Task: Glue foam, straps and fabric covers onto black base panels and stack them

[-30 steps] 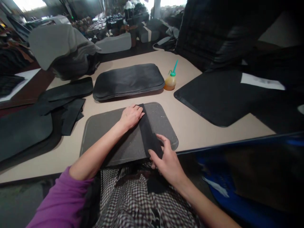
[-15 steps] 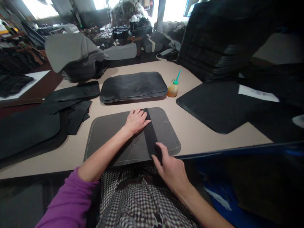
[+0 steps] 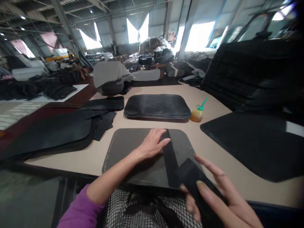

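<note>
A dark grey panel with rounded corners (image 3: 142, 172) lies flat at the table's front edge. Across its right half runs a black strip (image 3: 170, 161), from the far edge to the near one. My left hand (image 3: 152, 144) rests over the far end of that strip, fingers stretched out and thumb apart. In my right hand (image 3: 228, 202), at the panel's near right corner, a second black strip (image 3: 192, 174) is gripped between thumb and fingers, its end tilted up over the panel. The lower part of this strip is partly hidden by the hand and blurred.
Behind the panel sits a stack of black panels (image 3: 156, 106), with an oil bottle (image 3: 197, 114) with a green spout beside it. Black sheets (image 3: 52, 133) and offcuts lie left. A large black piece (image 3: 256, 142) lies right, below a tall dark stack (image 3: 242, 72).
My right hand has left the near end of the lying strip, moved right and now holds another black strip. My left hand's fingers have straightened. The view has tilted up.
</note>
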Demonstrator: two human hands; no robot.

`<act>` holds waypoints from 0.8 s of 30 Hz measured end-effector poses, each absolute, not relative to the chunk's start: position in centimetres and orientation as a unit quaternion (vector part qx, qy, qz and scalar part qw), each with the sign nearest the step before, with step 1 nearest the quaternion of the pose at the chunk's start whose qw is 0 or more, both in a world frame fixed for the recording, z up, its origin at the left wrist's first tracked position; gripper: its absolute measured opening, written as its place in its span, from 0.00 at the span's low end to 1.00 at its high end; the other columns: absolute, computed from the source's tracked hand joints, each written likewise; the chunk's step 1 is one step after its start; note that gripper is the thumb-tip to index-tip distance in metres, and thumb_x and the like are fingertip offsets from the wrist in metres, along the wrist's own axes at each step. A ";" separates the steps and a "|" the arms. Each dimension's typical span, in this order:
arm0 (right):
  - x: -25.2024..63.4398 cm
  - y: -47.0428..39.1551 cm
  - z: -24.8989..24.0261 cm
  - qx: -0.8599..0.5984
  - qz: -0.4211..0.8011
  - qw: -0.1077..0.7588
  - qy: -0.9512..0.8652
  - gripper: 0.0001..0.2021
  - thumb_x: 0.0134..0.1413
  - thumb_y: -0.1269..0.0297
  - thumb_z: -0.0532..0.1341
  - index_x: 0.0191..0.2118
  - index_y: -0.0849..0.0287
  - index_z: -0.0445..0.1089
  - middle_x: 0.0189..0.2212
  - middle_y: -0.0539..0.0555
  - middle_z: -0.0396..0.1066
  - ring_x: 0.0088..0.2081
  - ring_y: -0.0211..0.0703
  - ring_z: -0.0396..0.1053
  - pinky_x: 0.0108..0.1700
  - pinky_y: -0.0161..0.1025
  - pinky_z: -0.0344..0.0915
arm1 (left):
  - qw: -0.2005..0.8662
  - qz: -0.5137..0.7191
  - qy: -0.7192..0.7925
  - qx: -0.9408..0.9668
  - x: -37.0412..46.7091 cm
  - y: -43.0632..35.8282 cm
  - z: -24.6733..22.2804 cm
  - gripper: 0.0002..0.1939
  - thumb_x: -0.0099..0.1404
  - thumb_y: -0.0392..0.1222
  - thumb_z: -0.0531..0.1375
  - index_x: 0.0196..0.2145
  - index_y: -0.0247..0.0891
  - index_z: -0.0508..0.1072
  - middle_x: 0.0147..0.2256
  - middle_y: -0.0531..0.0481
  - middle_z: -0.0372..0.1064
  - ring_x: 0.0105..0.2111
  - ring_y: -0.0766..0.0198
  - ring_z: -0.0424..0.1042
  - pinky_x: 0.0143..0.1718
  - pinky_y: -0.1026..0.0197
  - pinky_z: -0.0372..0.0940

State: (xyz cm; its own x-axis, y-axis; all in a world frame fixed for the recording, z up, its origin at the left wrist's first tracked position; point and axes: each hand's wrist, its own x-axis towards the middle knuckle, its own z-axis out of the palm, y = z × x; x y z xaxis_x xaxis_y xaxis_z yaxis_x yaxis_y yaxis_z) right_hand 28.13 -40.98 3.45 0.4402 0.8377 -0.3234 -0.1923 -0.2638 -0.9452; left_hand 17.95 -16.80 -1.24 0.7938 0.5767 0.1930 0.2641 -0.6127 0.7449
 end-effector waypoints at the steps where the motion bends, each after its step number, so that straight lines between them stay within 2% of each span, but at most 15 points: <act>1: 27.3 -39.6 3.5 -0.619 0.483 0.565 -0.254 0.45 0.57 0.39 0.63 0.74 0.44 0.45 0.33 0.58 0.77 0.26 0.53 0.75 0.28 0.48 0.74 | 0.485 0.190 0.243 0.818 16.4 -17.5 -0.3 0.27 0.73 0.60 0.51 0.56 0.38 0.72 0.53 0.37 0.71 0.50 0.54 0.71 0.49 0.52 0.66; 2: 26.5 -38.3 3.4 -0.596 0.494 0.577 -0.261 0.46 0.58 0.40 0.63 0.75 0.45 0.43 0.34 0.57 0.77 0.27 0.51 0.75 0.30 0.48 0.75 | 0.596 0.151 0.246 0.750 14.8 -18.3 0.4 0.30 0.73 0.64 0.49 0.52 0.37 0.75 0.45 0.39 0.74 0.40 0.58 0.73 0.38 0.57 0.67; 3: 25.7 -37.1 3.2 -0.575 0.504 0.585 -0.271 0.45 0.59 0.41 0.63 0.75 0.46 0.42 0.35 0.56 0.77 0.28 0.50 0.75 0.32 0.47 0.75 | 0.681 0.121 0.247 0.678 13.1 -19.1 1.0 0.32 0.71 0.67 0.49 0.48 0.36 0.75 0.37 0.42 0.73 0.32 0.62 0.70 0.30 0.61 0.63; 5: 24.1 -34.9 2.4 -0.548 0.520 0.583 -0.299 0.42 0.63 0.43 0.61 0.74 0.47 0.42 0.36 0.54 0.77 0.29 0.47 0.76 0.35 0.46 0.75 | 0.771 0.101 0.257 0.574 10.1 -20.5 1.6 0.30 0.67 0.68 0.57 0.43 0.35 0.75 0.29 0.48 0.68 0.24 0.67 0.64 0.24 0.65 0.54; 7: 22.6 -33.2 1.6 -0.544 0.526 0.565 -0.329 0.38 0.65 0.44 0.60 0.73 0.48 0.46 0.40 0.55 0.77 0.33 0.46 0.77 0.40 0.45 0.75 | 0.782 0.127 0.291 0.537 7.8 -21.4 1.7 0.24 0.62 0.62 0.66 0.40 0.36 0.74 0.26 0.52 0.65 0.23 0.70 0.62 0.23 0.67 0.51; 10: 20.8 -31.7 0.8 -0.523 0.561 0.537 -0.351 0.35 0.66 0.46 0.59 0.71 0.50 0.47 0.46 0.57 0.75 0.40 0.47 0.77 0.44 0.45 0.75 | 0.741 0.160 0.345 0.553 5.3 -21.1 1.5 0.19 0.61 0.56 0.69 0.37 0.37 0.74 0.25 0.52 0.68 0.21 0.71 0.62 0.22 0.67 0.51; 12: 20.1 -31.3 0.3 -0.491 0.601 0.517 -0.361 0.34 0.67 0.46 0.58 0.71 0.51 0.48 0.46 0.57 0.75 0.39 0.47 0.77 0.42 0.44 0.75 | 0.701 0.168 0.367 0.588 4.0 -19.6 1.4 0.19 0.63 0.57 0.66 0.36 0.37 0.74 0.24 0.54 0.66 0.20 0.71 0.60 0.21 0.68 0.50; 14: 19.8 -31.3 -0.3 -0.490 0.608 0.495 -0.382 0.30 0.67 0.47 0.58 0.68 0.53 0.53 0.43 0.55 0.75 0.37 0.46 0.76 0.40 0.43 0.74 | 0.657 0.170 0.392 0.621 2.7 -17.1 1.0 0.19 0.64 0.59 0.64 0.36 0.38 0.73 0.21 0.57 0.63 0.18 0.72 0.57 0.19 0.68 0.49; 16: 19.8 -31.6 -1.1 -0.529 0.569 0.475 -0.413 0.25 0.66 0.48 0.58 0.62 0.54 0.61 0.38 0.53 0.74 0.36 0.46 0.75 0.39 0.41 0.72 | 0.622 0.170 0.413 0.643 1.7 -14.0 0.5 0.21 0.65 0.61 0.63 0.39 0.38 0.72 0.21 0.58 0.61 0.18 0.72 0.56 0.19 0.69 0.49; 18: 19.9 -31.8 -2.0 -0.571 0.516 0.465 -0.438 0.22 0.66 0.48 0.58 0.59 0.55 0.65 0.32 0.50 0.70 0.34 0.45 0.73 0.37 0.39 0.70 | 0.583 0.157 0.417 0.680 1.3 -10.8 -0.3 0.22 0.66 0.61 0.60 0.42 0.38 0.71 0.21 0.59 0.61 0.18 0.70 0.57 0.20 0.68 0.50; 21: 19.6 -31.6 -2.9 -0.605 0.469 0.448 -0.462 0.21 0.69 0.50 0.54 0.60 0.56 0.62 0.27 0.46 0.62 0.29 0.41 0.68 0.32 0.35 0.66 | 0.443 0.134 0.396 0.793 2.0 -6.7 -1.8 0.19 0.69 0.58 0.56 0.42 0.39 0.72 0.22 0.58 0.64 0.20 0.68 0.61 0.23 0.67 0.56; 24: 19.0 -30.9 -2.9 -0.595 0.508 0.423 -0.458 0.22 0.70 0.50 0.51 0.62 0.54 0.55 0.25 0.42 0.58 0.22 0.39 0.67 0.24 0.33 0.63 | 0.318 0.137 0.376 0.859 3.8 -3.9 -3.0 0.15 0.69 0.53 0.56 0.39 0.40 0.74 0.30 0.54 0.72 0.29 0.64 0.70 0.32 0.64 0.64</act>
